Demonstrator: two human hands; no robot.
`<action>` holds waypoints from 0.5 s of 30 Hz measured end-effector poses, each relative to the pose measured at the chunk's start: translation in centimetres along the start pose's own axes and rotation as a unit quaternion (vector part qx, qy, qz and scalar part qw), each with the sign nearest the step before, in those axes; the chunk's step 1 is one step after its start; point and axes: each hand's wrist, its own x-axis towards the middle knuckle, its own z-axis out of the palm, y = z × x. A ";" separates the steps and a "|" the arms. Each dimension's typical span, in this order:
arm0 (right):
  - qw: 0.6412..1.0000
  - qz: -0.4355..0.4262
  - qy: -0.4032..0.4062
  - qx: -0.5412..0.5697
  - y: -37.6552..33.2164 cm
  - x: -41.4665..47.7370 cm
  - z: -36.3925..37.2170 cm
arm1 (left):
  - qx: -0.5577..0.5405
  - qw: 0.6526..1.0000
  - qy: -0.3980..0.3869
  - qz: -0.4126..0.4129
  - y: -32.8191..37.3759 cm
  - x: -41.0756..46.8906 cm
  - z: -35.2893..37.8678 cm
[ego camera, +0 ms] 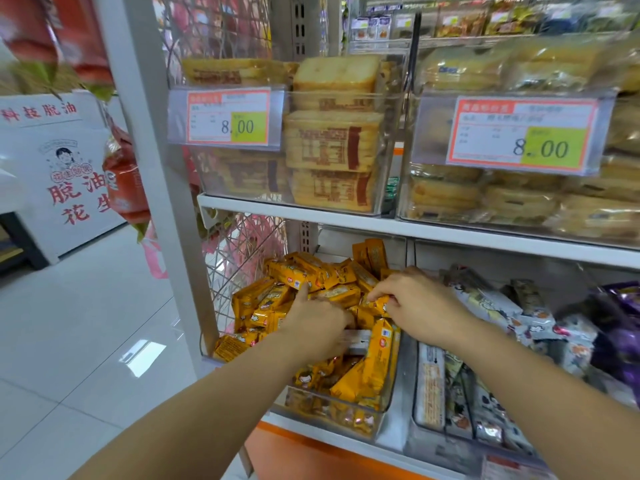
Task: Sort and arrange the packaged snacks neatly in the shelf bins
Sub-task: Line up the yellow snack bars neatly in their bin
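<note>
The clear bin [332, 410] can be entered only from the front, over its low front wall and under the upper shelf board [346, 221]; the left hand [318, 323] and the right hand [419, 306] fill much of this gap. On the left the wire mesh [239, 258] and the white post [162, 161] close the side, and on the right the neighbouring bin [450, 441] stands just beside. At the back the heaped yellow packets [294, 271] rise near to the board.

The upper white metal shelf [346, 225] carried two clear plastic bins side by side, the left upper bin [389, 161] with wrapped toast slices [332, 140] and the right upper bin [415, 140] with pale wrapped cakes [446, 192], while the lower white shelf [329, 436] held a clear lower bin [346, 414] of yellow-wrapped snack bars [377, 358] just beside another of grey-white packets [485, 303].
</note>
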 end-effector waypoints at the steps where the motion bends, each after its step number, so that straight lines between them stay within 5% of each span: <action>1: 1.000 -0.004 0.002 0.001 0.1 -0.1 0.0 | -0.030 0.999 0.017 -0.006 -0.4 -0.4 -0.1; 8: 0.961 -0.022 0.035 0.272 -0.6 -2.1 -1.7 | -0.318 0.918 0.238 0.004 -2.3 -3.2 -1.8; 15: 0.956 -0.070 0.114 0.260 -1.1 -5.8 -4.2 | -0.317 0.895 0.300 0.089 0.9 -2.1 -4.2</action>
